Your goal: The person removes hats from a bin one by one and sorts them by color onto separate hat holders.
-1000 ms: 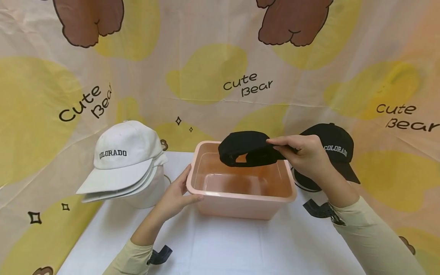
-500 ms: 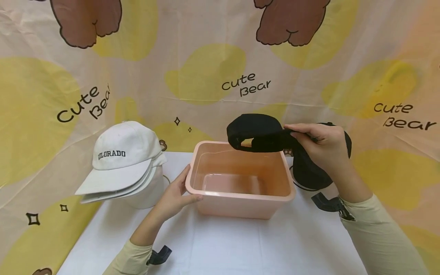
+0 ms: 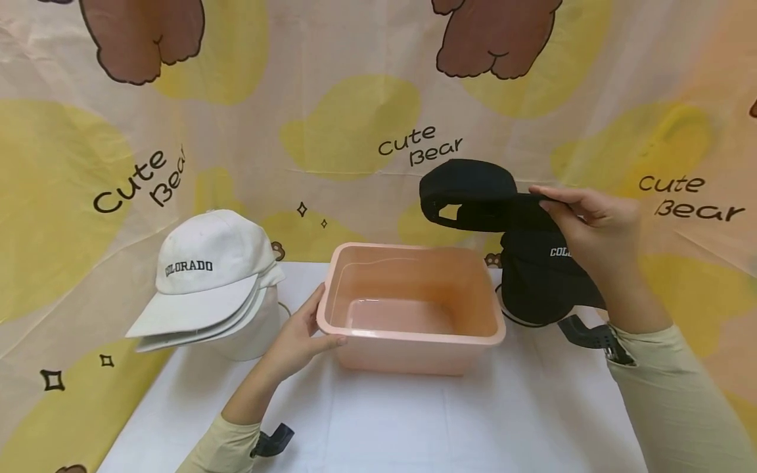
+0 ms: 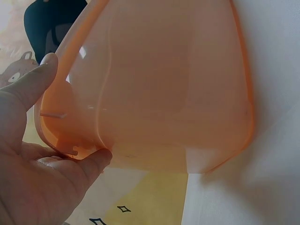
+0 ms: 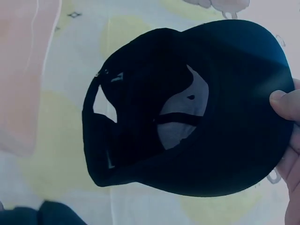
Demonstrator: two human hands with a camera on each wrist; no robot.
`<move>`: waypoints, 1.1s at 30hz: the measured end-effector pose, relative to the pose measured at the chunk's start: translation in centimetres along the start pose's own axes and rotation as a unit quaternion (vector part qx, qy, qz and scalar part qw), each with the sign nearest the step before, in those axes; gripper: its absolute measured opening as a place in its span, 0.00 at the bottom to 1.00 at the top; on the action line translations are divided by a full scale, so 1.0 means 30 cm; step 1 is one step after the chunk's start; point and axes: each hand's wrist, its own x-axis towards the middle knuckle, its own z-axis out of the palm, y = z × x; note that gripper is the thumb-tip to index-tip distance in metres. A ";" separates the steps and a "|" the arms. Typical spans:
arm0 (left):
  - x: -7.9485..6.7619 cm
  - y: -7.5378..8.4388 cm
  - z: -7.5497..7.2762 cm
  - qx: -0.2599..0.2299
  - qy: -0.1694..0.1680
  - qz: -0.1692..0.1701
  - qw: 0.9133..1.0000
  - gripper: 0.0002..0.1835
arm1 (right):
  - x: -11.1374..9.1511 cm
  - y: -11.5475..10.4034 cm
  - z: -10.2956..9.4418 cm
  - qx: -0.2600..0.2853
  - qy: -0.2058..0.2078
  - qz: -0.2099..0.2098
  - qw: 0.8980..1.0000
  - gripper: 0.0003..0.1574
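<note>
My right hand (image 3: 612, 236) pinches a black baseball cap (image 3: 470, 190) by its brim, thumb on one face and fingers on the other. The cap hangs in the air above the right end of the bin and in front of another black cap. In the right wrist view the underside of the held black cap (image 5: 234, 103) shows, with its back opening toward the left. My left hand (image 3: 298, 338) grips the left front corner of a pink plastic bin (image 3: 414, 358). In the left wrist view the thumb and fingers curl over the bin's rim (image 4: 77, 42).
White caps (image 3: 209, 256) marked COLORADO are stacked on a white stand (image 3: 254, 328) at left. Behind my right hand sits the other black cap (image 3: 535, 279), partly hidden. A white cloth (image 3: 402, 420) covers the table, and a printed bear curtain (image 3: 343, 125) hangs behind.
My right hand has lifted the black cap up from over the bin and carried it to the right. My left hand has kept its grip on the bin's corner.
</note>
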 end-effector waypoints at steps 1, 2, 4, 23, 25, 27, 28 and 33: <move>-0.001 0.001 0.001 -0.001 -0.001 -0.001 1.000 0.62 | 0.004 0.006 -0.009 0.001 0.003 0.003 1.000 0.18; -0.001 0.001 0.002 -0.004 -0.002 -0.002 1.000 0.63 | 0.009 0.013 -0.018 -0.004 0.005 0.005 1.000 0.17; -0.003 -0.001 0.003 -0.005 -0.002 -0.001 1.000 0.62 | 0.019 0.029 -0.038 -0.018 0.010 0.010 1.000 0.17; -0.003 0.003 0.005 -0.012 -0.003 -0.004 1.000 0.63 | 0.098 0.265 -0.201 -0.203 0.020 0.020 0.979 0.10; -0.001 0.001 0.004 -0.013 -0.003 -0.004 1.000 0.63 | 0.098 0.278 -0.210 -0.214 0.020 0.021 0.976 0.10; -0.001 0.000 0.004 -0.016 -0.003 -0.004 1.000 0.63 | 0.097 0.285 -0.214 -0.222 0.020 0.021 0.975 0.09; -0.001 -0.001 0.003 -0.018 -0.004 -0.004 1.000 0.62 | 0.097 0.285 -0.213 -0.224 0.018 0.023 0.974 0.09; -0.001 -0.001 0.002 -0.028 -0.008 0.001 1.000 0.62 | 0.081 0.289 -0.215 -0.255 -0.008 0.013 0.967 0.08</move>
